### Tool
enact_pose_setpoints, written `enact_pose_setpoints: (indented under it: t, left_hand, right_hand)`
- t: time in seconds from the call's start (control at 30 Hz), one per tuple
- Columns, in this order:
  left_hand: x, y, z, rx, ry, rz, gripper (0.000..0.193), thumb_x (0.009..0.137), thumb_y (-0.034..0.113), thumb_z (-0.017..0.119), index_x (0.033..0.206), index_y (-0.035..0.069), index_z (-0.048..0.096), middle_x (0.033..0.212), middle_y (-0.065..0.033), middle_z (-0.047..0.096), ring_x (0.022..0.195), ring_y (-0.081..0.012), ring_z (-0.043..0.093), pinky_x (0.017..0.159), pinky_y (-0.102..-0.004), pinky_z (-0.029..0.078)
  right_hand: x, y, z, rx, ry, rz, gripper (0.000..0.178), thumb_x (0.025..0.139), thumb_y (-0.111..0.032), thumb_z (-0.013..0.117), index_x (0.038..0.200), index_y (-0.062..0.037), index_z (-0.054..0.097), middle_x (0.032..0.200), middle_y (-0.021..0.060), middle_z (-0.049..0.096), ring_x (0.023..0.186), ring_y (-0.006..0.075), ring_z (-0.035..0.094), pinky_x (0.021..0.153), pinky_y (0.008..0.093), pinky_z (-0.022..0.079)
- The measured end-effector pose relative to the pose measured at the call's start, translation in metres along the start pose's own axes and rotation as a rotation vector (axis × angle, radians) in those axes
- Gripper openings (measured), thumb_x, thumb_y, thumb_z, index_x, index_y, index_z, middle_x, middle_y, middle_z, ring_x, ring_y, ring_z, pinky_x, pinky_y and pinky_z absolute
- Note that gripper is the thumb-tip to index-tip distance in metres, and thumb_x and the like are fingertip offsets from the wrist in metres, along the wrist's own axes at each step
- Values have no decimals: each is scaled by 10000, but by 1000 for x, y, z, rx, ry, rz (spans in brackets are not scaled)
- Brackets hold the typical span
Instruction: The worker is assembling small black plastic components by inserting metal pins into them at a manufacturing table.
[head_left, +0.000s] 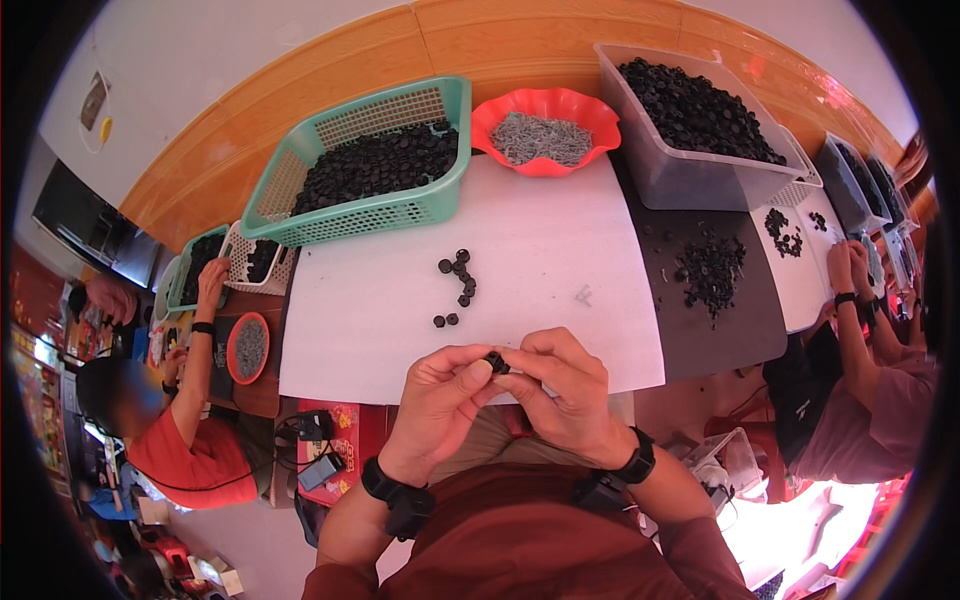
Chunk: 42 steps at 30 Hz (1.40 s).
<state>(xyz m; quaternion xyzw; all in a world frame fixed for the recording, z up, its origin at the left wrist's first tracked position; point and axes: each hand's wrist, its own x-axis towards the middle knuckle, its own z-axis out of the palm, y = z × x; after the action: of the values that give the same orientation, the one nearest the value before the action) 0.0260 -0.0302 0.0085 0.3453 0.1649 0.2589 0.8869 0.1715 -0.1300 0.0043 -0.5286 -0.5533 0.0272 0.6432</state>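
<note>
Above the near edge of the white work sheet, both my hands meet at one small black plastic part. My left hand pinches it between thumb and forefinger. From the other side my right hand closes its fingertips on the same part, which hides most of its shape. Just beyond my hands, several small black knob-like pieces lie in a loose curved row on the sheet. A wavy-rimmed red bowl of thin grey metal pins or screws stands at the far edge.
A green basket of black discs stands far left, a clear bin of black parts far right. Small black pieces are heaped on the dark mat. Co-workers sit left and right.
</note>
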Motion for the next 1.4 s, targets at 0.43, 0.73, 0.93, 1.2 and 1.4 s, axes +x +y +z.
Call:
enact_pose_setpoints:
  t: [0.43, 0.73, 0.93, 1.2, 1.4]
  left_hand:
    - [-3, -6, 12, 85, 11, 72, 164, 980, 34, 638, 1128, -3, 696, 1162, -170, 708, 1056, -235, 695, 949, -389, 584]
    - [-5, -8, 16, 114, 10, 108, 165, 985, 38, 635, 1133, -10, 693, 1145, -165, 714, 1040, -224, 696, 936, -382, 578]
    - [-6, -10, 19, 196, 17, 151, 177, 986, 34, 633, 1143, -27, 687, 1140, -176, 714, 1029, -230, 699, 927, -384, 580]
    - [-7, -8, 15, 254, -28, 131, 180, 975, 5, 640, 1142, -47, 684, 1141, -183, 713, 1027, -233, 700, 932, -370, 575]
    - [-7, -10, 12, 263, -32, 128, 169, 968, 7, 654, 1122, -49, 693, 1125, -178, 719, 1016, -223, 700, 923, -358, 569]
  right_hand:
    - [-3, 1, -5, -46, 26, -87, 300, 794, 34, 799, 1077, 12, 704, 937, 109, 625, 635, 186, 628, 525, 287, 507]
    - [-3, 1, -8, -113, 11, -158, 354, 758, 67, 793, 1094, 15, 692, 936, 104, 621, 625, 199, 636, 502, 304, 511]
    - [-5, 2, -8, -132, 9, -170, 343, 751, 77, 786, 1075, 21, 689, 932, 106, 625, 621, 206, 642, 496, 308, 513]
    - [-6, 2, -13, -72, -24, -112, 308, 749, 70, 788, 1034, 4, 690, 927, 100, 629, 631, 216, 645, 515, 313, 519]
    - [-3, -2, -17, -62, -61, -71, 260, 763, 57, 779, 998, -7, 689, 910, 87, 625, 626, 219, 631, 511, 323, 506]
